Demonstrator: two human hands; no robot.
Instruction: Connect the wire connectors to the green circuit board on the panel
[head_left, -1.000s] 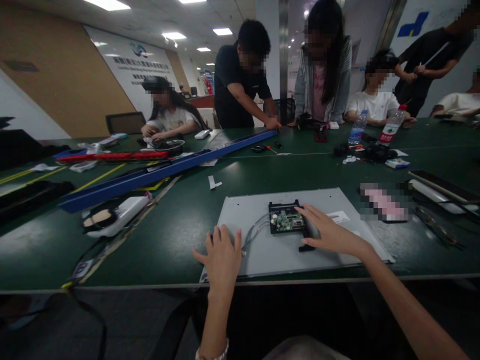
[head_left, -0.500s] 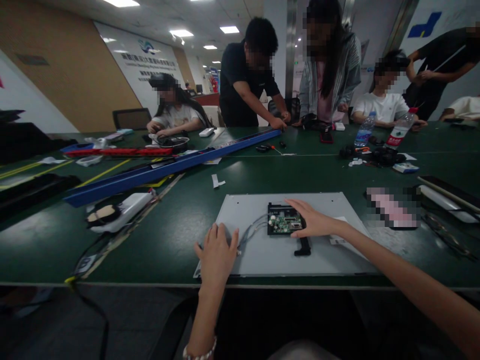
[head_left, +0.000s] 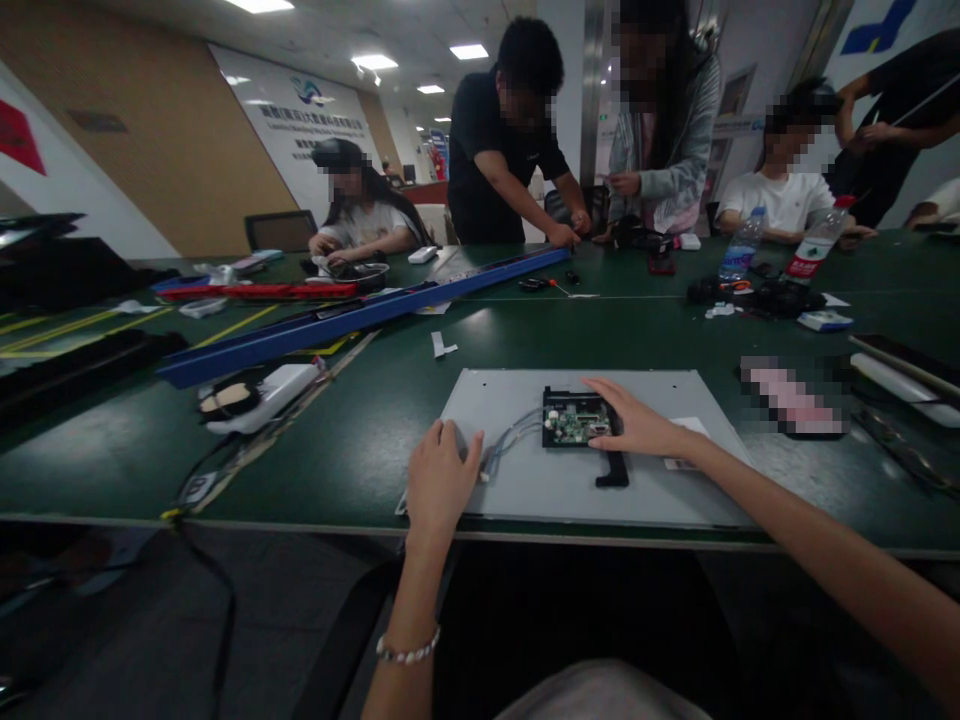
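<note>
lights (head_left: 375, 61): bunch of bright rectangular panels on a grey ceiling (head_left: 322, 22)
left wall (head_left: 172, 130): plain tan, then a glossy white sign (head_left: 277, 110) with a blue wave logo (head_left: 309, 90)
surface (head_left: 375, 420): big dark green top, kinda shiny, yellow stripes (head_left: 236, 327) over left
chair (head_left: 281, 231): dark backrest, far side of the surface
floor (head_left: 277, 620): dark grey, pretty dim down there

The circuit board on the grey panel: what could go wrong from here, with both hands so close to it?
1. The right hand spans the right side of the circuit board, so its fingertips might press on or scrape exposed parts.
2. The thin cables run from the board toward the left hand, which could snag or tug them.
3. The grey panel lies close to the near edge of the table, so a pull might slide it off.
</note>
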